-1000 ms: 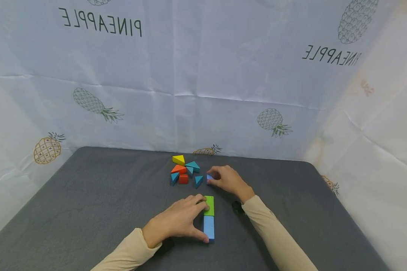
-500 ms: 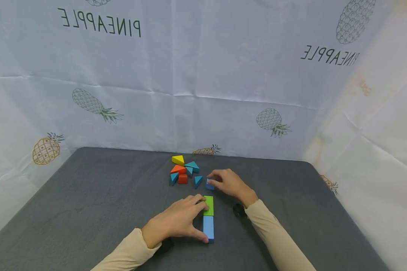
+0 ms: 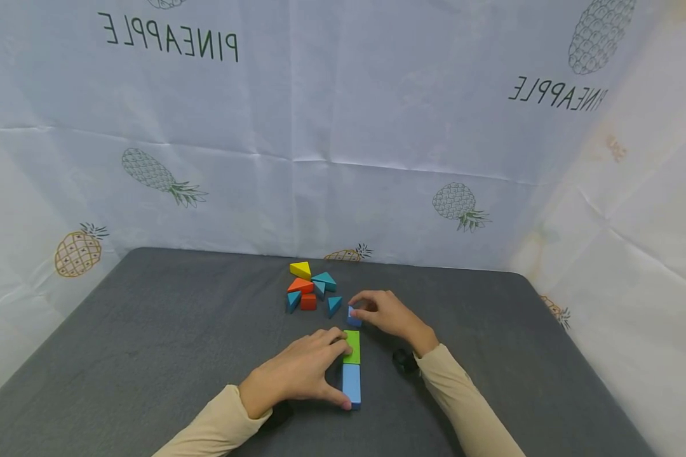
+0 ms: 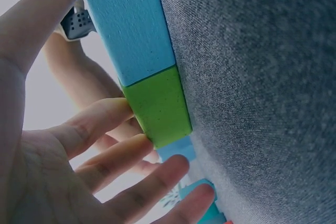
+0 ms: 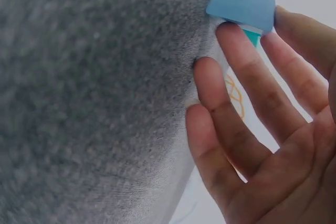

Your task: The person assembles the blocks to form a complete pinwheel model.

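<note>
A light-blue rectangular block (image 3: 351, 384) and a green block (image 3: 352, 343) lie end to end on the dark cloth. My left hand (image 3: 300, 365) spans them from the left. Its thumb meets the near end of the light-blue block, while two fingertips touch the green block (image 4: 160, 106), as the left wrist view shows. Just beyond the green block's far end, my right hand (image 3: 391, 313) pinches a smaller blue block (image 3: 354, 319) between thumb and fingers. That block (image 5: 241, 8) sits at the fingertips in the right wrist view, the other fingers loosely extended.
Left of the right hand lie loose blocks: a yellow triangle (image 3: 301, 269), an orange-red triangle (image 3: 300, 285), a red block (image 3: 308, 301) and several teal triangles (image 3: 334, 305). A white cloth (image 3: 331, 127) printed with pineapples hangs behind the table (image 3: 177, 330).
My right hand has drawn the small blue block toward me, closer to the green block's far end. My left hand and the two aligned blocks stay in place.
</note>
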`<state>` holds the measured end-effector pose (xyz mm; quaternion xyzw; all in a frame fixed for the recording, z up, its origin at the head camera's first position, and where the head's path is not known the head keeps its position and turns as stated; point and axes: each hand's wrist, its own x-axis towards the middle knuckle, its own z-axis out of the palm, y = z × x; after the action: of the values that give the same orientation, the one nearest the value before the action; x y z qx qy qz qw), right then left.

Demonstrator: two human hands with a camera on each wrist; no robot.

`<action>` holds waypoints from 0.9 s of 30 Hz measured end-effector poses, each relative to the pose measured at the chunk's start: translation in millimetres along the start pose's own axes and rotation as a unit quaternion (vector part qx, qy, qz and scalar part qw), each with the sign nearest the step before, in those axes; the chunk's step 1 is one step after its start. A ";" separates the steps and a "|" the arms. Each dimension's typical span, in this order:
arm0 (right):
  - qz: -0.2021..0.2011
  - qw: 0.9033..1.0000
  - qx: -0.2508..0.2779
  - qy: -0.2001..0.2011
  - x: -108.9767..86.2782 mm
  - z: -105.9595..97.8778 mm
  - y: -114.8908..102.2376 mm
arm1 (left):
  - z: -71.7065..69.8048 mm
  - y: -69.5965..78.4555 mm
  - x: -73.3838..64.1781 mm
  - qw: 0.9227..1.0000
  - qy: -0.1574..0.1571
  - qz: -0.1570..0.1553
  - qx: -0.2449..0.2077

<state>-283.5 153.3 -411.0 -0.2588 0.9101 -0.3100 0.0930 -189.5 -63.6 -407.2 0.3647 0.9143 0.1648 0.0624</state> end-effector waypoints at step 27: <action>-0.004 0.998 0.061 -0.031 -12.9 6.0 -1.2 | -1.6 1.2 0.3 1.000 -0.012 -0.007 -0.014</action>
<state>-270.1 156.2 -414.9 -0.2653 0.8851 -0.3574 0.1358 -189.3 -63.0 -405.3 0.3590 0.9138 0.1724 0.0799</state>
